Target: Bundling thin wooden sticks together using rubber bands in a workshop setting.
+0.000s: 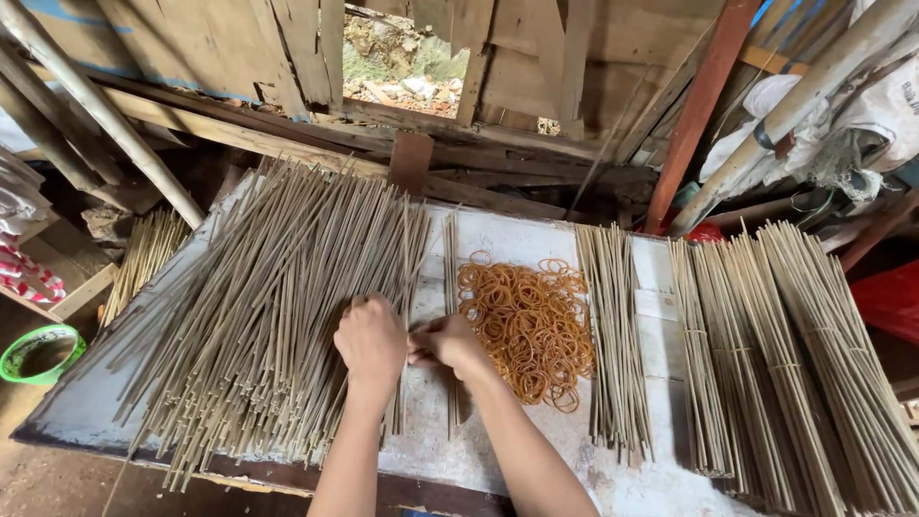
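A big loose heap of thin tan sticks (258, 316) covers the left half of a worn white table (661, 287). My left hand (370, 340) rests on the heap's right edge, fingers curled down into the sticks. Close beside it, my right hand (450, 345) pinches a few thin sticks (452, 258) lying between the heap and a pile of orange rubber bands (526, 321). The two hands nearly touch. What lies under the fingers is hidden.
A small row of sticks (617, 335) lies right of the bands. Several tied stick bundles (795, 364) fill the right end. A green bowl (38, 352) sits on the floor at left. Wooden planks and poles stand behind the table.
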